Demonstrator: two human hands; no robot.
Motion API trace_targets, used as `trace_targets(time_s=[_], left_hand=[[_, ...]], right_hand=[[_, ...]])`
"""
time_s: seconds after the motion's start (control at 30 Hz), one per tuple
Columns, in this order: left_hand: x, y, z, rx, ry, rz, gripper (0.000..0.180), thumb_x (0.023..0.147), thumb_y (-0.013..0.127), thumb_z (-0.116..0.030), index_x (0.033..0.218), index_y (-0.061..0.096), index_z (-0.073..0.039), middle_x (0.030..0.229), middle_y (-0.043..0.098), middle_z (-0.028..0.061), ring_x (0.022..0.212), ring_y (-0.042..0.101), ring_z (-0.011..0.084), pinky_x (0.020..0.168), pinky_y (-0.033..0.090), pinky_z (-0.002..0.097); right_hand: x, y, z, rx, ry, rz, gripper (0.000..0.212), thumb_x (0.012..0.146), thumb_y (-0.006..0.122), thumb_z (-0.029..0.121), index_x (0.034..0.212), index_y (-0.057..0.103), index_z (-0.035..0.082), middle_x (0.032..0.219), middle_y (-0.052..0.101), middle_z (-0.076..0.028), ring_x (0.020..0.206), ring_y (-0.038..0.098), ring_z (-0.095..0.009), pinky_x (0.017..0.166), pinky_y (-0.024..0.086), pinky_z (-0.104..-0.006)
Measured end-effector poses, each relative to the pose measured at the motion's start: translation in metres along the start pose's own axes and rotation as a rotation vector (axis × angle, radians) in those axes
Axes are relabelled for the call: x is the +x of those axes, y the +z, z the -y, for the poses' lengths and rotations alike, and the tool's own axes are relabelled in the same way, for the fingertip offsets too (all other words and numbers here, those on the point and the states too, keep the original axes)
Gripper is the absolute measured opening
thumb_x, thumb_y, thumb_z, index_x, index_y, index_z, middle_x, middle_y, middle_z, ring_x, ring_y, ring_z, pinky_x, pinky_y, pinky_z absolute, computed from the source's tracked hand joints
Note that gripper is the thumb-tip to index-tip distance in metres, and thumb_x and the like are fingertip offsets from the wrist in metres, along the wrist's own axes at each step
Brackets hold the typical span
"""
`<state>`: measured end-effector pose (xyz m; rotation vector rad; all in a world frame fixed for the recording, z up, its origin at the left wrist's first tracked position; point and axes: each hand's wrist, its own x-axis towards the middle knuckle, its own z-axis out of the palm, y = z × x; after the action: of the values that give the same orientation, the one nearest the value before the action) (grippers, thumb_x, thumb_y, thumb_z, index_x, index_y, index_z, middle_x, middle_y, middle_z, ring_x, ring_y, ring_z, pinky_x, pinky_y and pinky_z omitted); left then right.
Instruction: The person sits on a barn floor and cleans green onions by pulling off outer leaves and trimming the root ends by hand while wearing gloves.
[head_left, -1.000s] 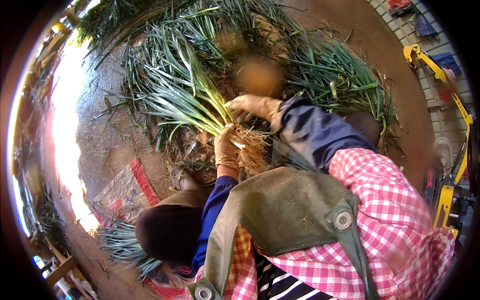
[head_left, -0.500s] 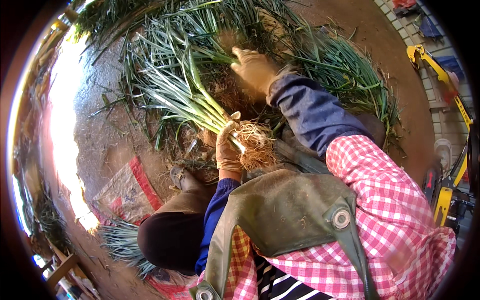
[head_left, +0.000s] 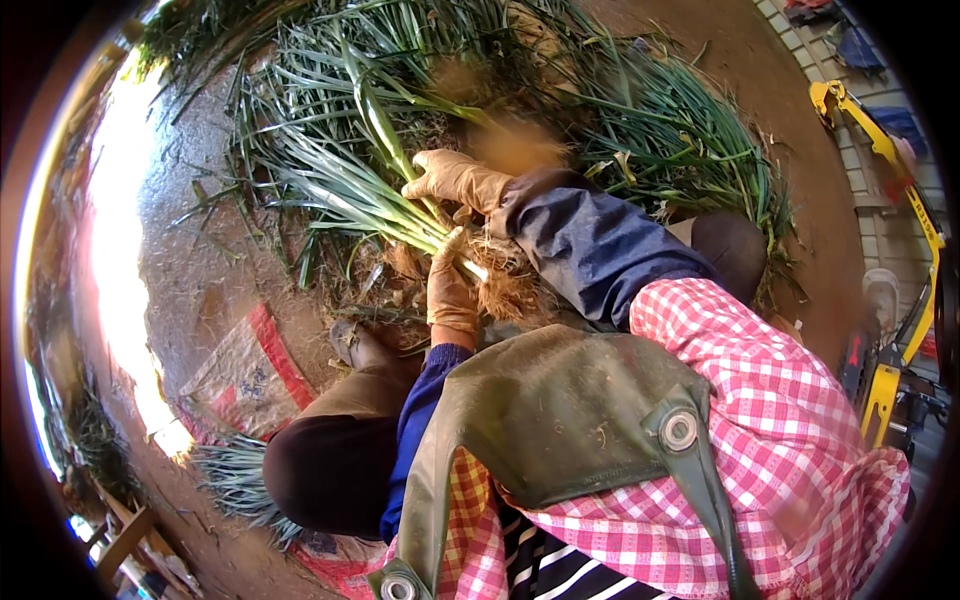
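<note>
A bunch of green onions [head_left: 350,190] with long green leaves and pale stems points to the far left. My left hand [head_left: 453,290], in a tan glove, is closed around the stems just above the tangled, soil-brown roots [head_left: 508,290]. My right hand [head_left: 458,183], gloved alike, is at the upper side of the bunch. Its fingers are curled at a thicker green stalk [head_left: 378,120]; the palm side is hidden. Roots partly disappear behind my right wrist.
Loose green onions [head_left: 680,140] lie heaped beyond my hands and to the right. At the left are a red-and-white woven sack [head_left: 250,370] and another green onion bundle [head_left: 240,485]. A yellow metal arm [head_left: 880,140] stands at the right edge.
My right hand has come back from the heap, nearer and to the left, onto the stalks of the bunch. My left hand keeps its hold on the stems.
</note>
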<state>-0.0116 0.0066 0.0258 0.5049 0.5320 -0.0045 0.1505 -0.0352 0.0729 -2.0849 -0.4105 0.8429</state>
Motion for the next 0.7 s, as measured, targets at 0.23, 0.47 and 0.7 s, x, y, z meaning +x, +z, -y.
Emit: trace_targets(time_s=[0.23,0.47,0.7], left_hand=[[-0.006,0.004,-0.006,-0.095,-0.013,0.009,0.024,0.082,0.061,-0.013,0.102,0.061,0.0,0.082,0.062,0.0047,0.071,0.061,0.0161,0.062,0.052,0.0246],[-0.016,0.023,-0.01,-0.18,-0.062,0.018,0.024,0.082,0.06,-0.013,0.102,0.061,0.0,0.082,0.063,0.0053,0.072,0.061,0.0164,0.062,0.052,0.0249],[-0.009,0.021,-0.011,-0.23,-0.065,0.001,0.024,0.082,0.06,-0.013,0.102,0.061,0.0,0.083,0.063,0.0058,0.072,0.062,0.0167,0.062,0.053,0.0253]], right_hand=[[-0.032,0.015,-0.006,1.248,0.44,0.441,0.033,0.08,0.069,0.029,0.095,0.061,0.001,0.084,0.065,-0.013,0.073,0.063,-0.023,0.069,0.053,-0.0354],[-0.038,0.008,-0.021,0.923,-0.076,0.024,0.022,0.087,0.061,0.028,0.088,0.061,0.006,0.073,0.059,-0.003,0.06,0.055,-0.013,0.056,0.047,-0.0258],[-0.072,-0.013,-0.017,0.817,-0.147,-0.064,0.026,0.085,0.062,0.03,0.074,0.058,0.007,0.063,0.056,-0.003,0.051,0.049,-0.01,0.047,0.04,-0.0241]])
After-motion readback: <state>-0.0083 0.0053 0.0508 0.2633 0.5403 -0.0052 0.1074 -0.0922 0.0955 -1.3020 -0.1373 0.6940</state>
